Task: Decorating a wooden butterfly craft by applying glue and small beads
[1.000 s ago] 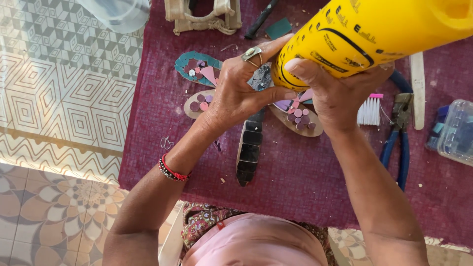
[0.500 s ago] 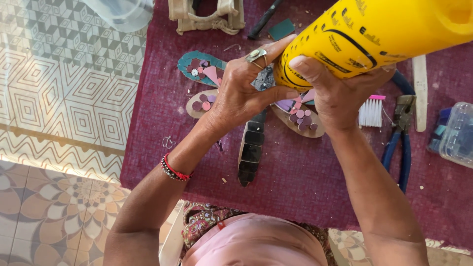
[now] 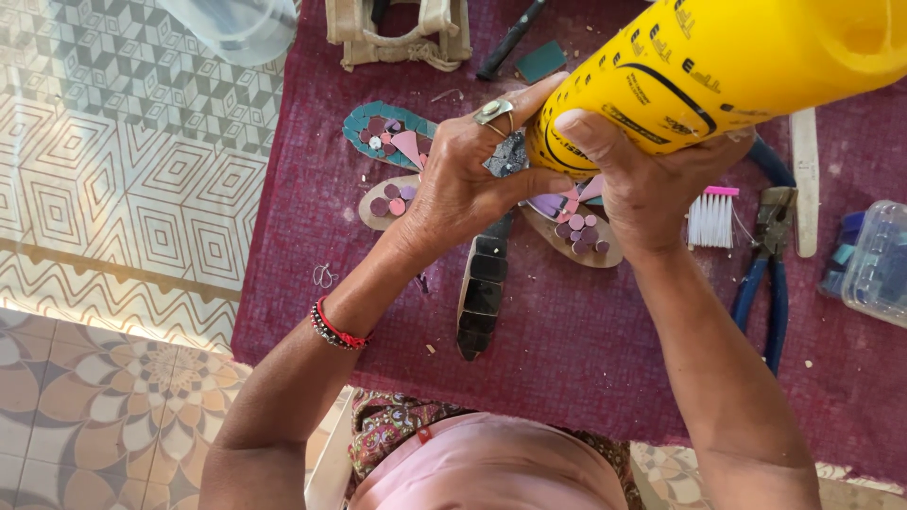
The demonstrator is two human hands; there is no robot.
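Head view: both hands (left (image 3: 463, 184), right (image 3: 652, 184)) grip tilted yellow bottle (image 3: 718, 66).

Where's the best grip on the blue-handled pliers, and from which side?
Take the blue-handled pliers by the two long blue handles, coming from the near edge of the maroon cloth. The handles point toward the person and lie bare; the metal head sits hemmed between the white brush and a pale stick.
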